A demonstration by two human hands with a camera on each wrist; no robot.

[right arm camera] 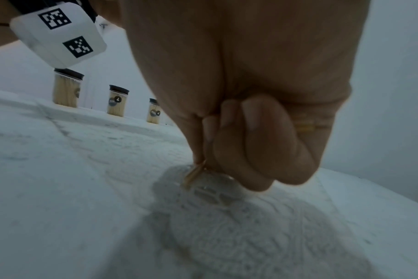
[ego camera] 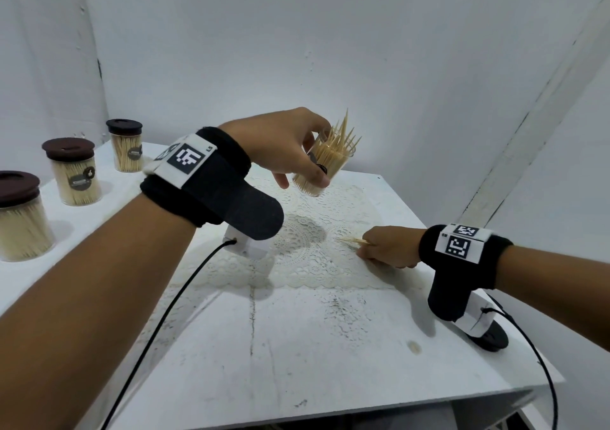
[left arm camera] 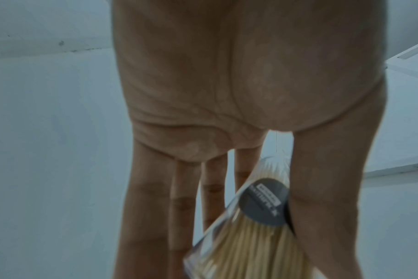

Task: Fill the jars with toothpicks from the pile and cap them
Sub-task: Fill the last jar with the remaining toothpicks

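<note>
My left hand (ego camera: pixel 297 162) holds a clear uncapped jar (ego camera: pixel 325 165) tilted in the air above the lace mat (ego camera: pixel 307 248). The jar is packed with toothpicks whose tips stick out of its mouth. In the left wrist view the jar (left arm camera: pixel 246 222) sits between thumb and fingers, its grey label facing the camera. My right hand (ego camera: pixel 379 248) rests on the mat and pinches a small bundle of toothpicks (ego camera: pixel 351 240). In the right wrist view the toothpicks (right arm camera: pixel 194 174) poke out below the curled fingers (right arm camera: pixel 263 147). No loose pile shows on the mat.
Three filled jars with dark brown caps stand along the left side of the white table: one (ego camera: pixel 19 218) nearest, one (ego camera: pixel 74 172) in the middle, one (ego camera: pixel 127 145) farthest. Walls close in behind. The table's front edge (ego camera: pixel 363 410) lies near me. Cables trail from both wrist cameras.
</note>
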